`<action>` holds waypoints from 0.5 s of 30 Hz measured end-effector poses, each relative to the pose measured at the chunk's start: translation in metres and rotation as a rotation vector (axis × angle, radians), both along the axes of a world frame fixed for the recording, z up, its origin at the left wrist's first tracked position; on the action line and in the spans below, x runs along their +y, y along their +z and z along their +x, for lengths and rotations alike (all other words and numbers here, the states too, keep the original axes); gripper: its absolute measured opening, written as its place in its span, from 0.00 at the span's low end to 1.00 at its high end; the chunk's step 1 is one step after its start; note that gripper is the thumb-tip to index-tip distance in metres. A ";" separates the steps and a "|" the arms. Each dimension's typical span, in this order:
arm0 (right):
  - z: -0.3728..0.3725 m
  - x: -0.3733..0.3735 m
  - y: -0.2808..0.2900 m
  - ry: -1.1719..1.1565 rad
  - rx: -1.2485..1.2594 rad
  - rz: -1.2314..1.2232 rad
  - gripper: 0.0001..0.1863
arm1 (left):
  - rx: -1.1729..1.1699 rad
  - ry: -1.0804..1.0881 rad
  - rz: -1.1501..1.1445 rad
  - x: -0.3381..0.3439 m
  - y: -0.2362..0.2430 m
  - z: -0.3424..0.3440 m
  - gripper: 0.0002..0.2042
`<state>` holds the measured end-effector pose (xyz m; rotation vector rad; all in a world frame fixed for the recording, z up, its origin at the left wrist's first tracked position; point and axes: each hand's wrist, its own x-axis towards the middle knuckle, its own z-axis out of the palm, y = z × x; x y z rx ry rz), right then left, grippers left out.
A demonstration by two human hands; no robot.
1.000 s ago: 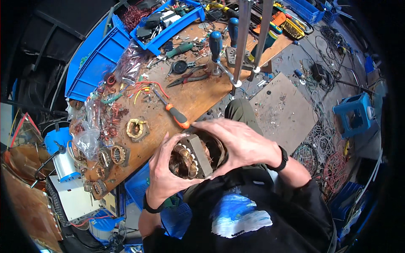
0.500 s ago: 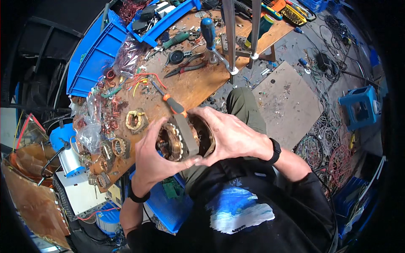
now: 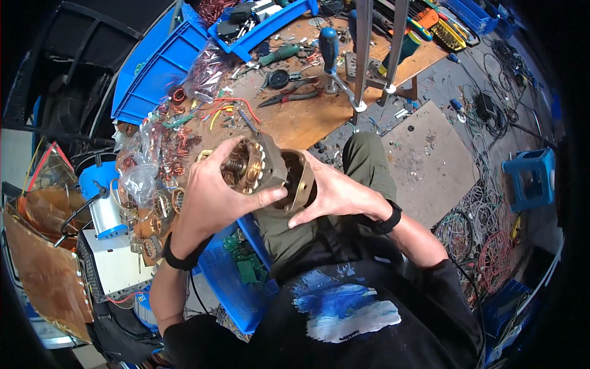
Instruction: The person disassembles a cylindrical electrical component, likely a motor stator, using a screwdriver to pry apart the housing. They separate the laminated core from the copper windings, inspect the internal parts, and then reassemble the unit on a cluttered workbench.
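My left hand [image 3: 212,187] grips a motor stator [image 3: 268,166], a squarish grey metal core with copper windings showing at its near-left end. My right hand [image 3: 341,190] is wrapped around a brownish metal motor end cover [image 3: 301,187], hollow and dark inside. The cover sits beside the stator's right face, tilted, with a dark gap between them. Whether they still touch inside is hidden. Both parts are held above my lap, near the workbench's [image 3: 295,126] edge. Behind the stator, a thin screwdriver shaft [image 3: 247,117] shows; its handle is hidden.
Pliers [image 3: 289,98], a green-handled tool [image 3: 279,55] and a blue-handled tool [image 3: 329,52] are on the bench. Copper coils [image 3: 174,144] and a plastic bag [image 3: 140,181] lie left. A blue crate [image 3: 236,301] with circuit boards stands below. Metal uprights [image 3: 362,55] rise ahead; tangled cables [image 3: 473,215] lie right.
The end cover has come away from the stator at an angle, opening a gap. The stator has turned and risen slightly. The view has shifted, and the screwdriver's orange-tipped handle is now covered.
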<state>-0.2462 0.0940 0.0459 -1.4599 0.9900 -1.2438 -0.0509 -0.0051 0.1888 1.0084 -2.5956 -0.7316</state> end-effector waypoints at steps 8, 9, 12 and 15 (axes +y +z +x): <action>0.010 -0.007 0.006 -0.017 -0.182 0.123 0.61 | -0.188 0.066 0.034 -0.006 0.026 -0.013 0.47; 0.010 -0.005 0.005 -0.005 -0.222 0.157 0.61 | -0.189 0.056 0.077 -0.008 0.026 -0.016 0.46; 0.009 0.004 0.007 -0.032 -0.243 0.154 0.60 | -0.156 0.012 0.150 -0.006 0.026 -0.026 0.40; 0.006 0.012 0.012 -0.040 -0.295 0.193 0.59 | -0.351 0.062 0.218 0.004 0.029 -0.045 0.36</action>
